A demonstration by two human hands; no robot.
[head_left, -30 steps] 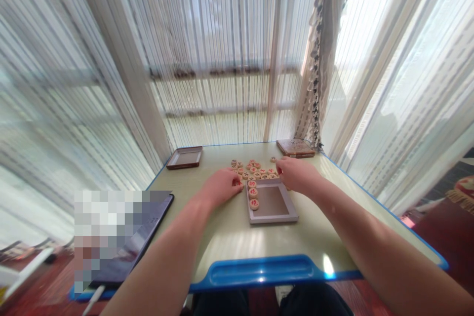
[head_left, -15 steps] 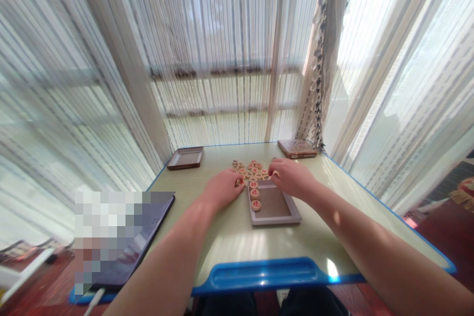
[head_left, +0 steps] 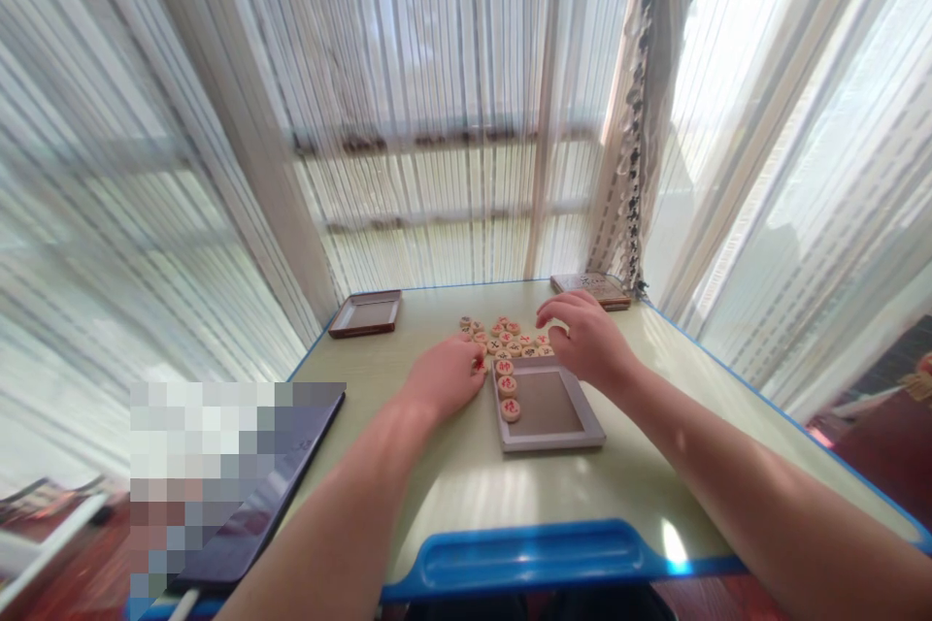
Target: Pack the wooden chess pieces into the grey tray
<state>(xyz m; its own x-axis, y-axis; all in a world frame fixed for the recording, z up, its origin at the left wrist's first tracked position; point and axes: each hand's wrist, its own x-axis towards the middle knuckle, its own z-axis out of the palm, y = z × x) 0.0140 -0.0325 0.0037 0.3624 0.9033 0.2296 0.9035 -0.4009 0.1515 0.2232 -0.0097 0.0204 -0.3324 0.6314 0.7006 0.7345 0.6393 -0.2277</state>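
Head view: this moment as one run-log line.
tray: three red-marked discs down left side; left hand: at another red-marked disc; right hand: open, near tray's far right corner; loose discs: clustered beyond tray

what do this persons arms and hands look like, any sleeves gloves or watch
The left forearm and right forearm are bare, with no sleeves in view. The left hand and right hand wear no gloves, and no watch or bracelet shows. Rings cannot be made out.

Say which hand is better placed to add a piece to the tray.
The left hand, probably: it is at a red-marked xiangqi piece beside the tray; the right hand looks open and empty.
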